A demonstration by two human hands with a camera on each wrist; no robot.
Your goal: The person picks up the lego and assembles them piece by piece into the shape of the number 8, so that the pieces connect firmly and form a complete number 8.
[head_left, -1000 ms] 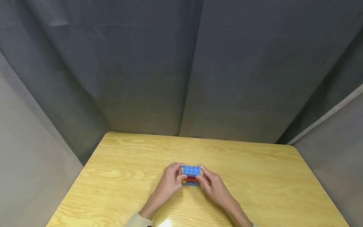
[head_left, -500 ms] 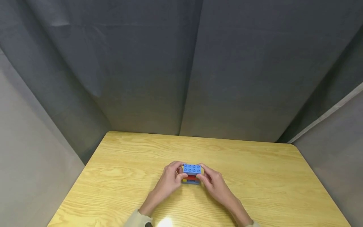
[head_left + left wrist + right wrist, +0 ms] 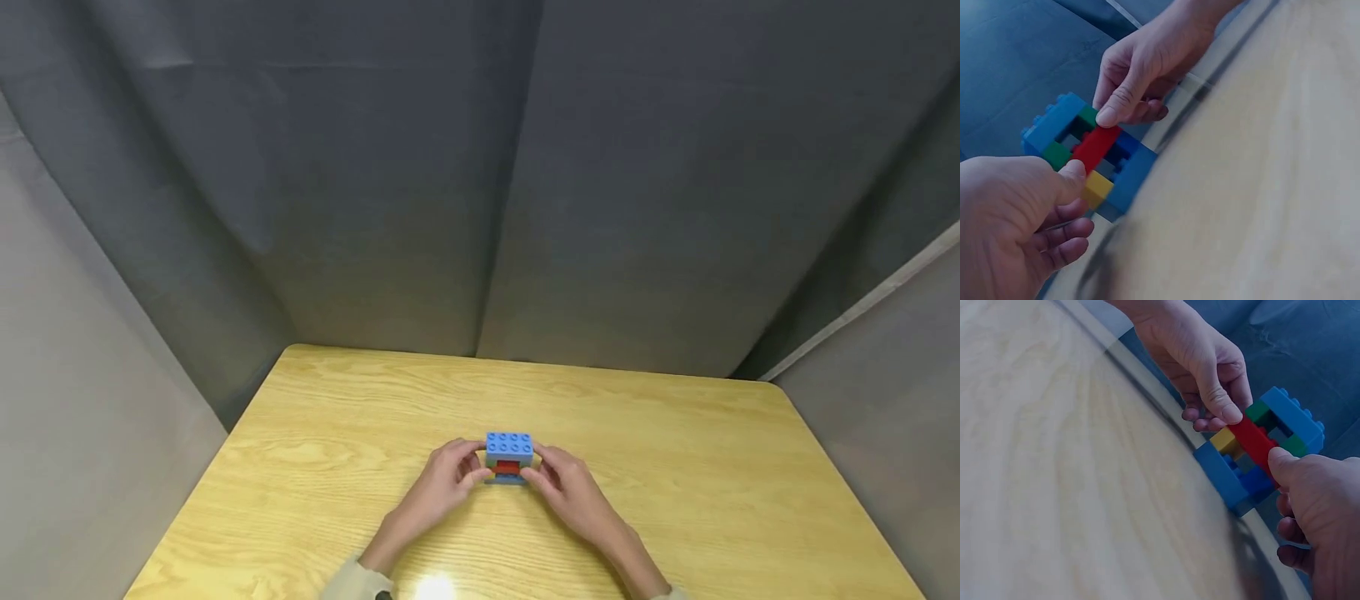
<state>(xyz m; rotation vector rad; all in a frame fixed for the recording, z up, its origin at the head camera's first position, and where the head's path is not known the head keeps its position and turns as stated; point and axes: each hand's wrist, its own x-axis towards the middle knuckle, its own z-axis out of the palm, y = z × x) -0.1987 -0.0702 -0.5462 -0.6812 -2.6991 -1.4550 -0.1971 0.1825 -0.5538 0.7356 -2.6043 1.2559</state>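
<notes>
A small tower of toy building bricks stands upright on the table, between both hands. Its top is a blue brick [image 3: 509, 443] with studs, carried by two green bricks [image 3: 1259, 414] with a gap between them. Below lies a long red brick [image 3: 1099, 147]. A yellow brick [image 3: 1097, 187] and a dark blue brick [image 3: 1255, 482] support that one, on a wide blue base brick [image 3: 1221, 480]. My left hand [image 3: 441, 482] holds the tower's left side, thumb on the red brick's end. At the opposite end, my right hand [image 3: 572, 490] grips likewise, thumb on the red brick.
The wooden table [image 3: 337, 417] spreads out around the tower. Dark grey curtains [image 3: 375, 208] hang behind its far edge, and lighter grey panels [image 3: 75, 375] flank both sides.
Both hands have slid their fingers lower, from beside the top blue brick toward the red brick. More of the tower's front shows between the thumbs.
</notes>
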